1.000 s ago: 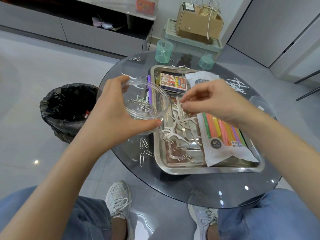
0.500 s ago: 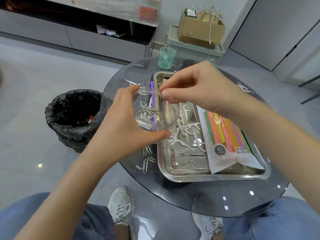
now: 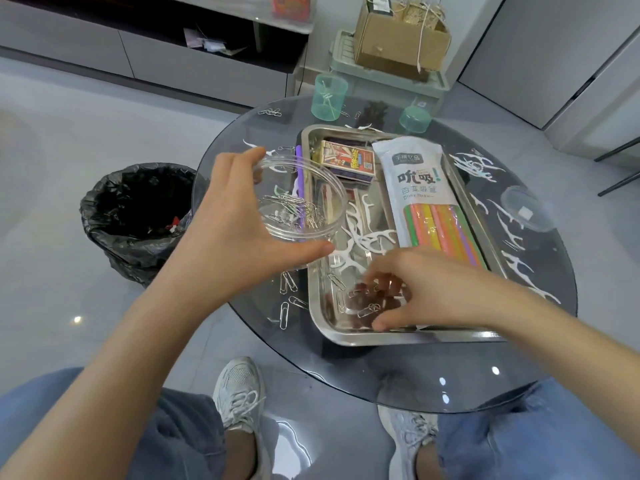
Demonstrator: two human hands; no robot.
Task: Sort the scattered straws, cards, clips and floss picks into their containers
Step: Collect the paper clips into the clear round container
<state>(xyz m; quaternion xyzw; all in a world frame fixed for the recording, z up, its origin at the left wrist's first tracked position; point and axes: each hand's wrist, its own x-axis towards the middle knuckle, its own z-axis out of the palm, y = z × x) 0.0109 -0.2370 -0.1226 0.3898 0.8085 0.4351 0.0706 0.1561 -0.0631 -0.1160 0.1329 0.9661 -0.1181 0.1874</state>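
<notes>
Paper clips (image 3: pixel 369 310) lie in the near left corner of the tray (image 3: pixel 381 338) under the right hand (image 3: pixel 427 289), fingers curled down over them; whether they pinch one is unclear. The left hand (image 3: pixel 235 237) grips a clear tub (image 3: pixel 306 188) of clips above the tray's left edge.

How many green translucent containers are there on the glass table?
2. The taller green cup stands at the far edge of the table, beyond the left corner of the metal tray. The shorter green cup sits to its right, beyond the straw packet. None seems hidden.
</notes>
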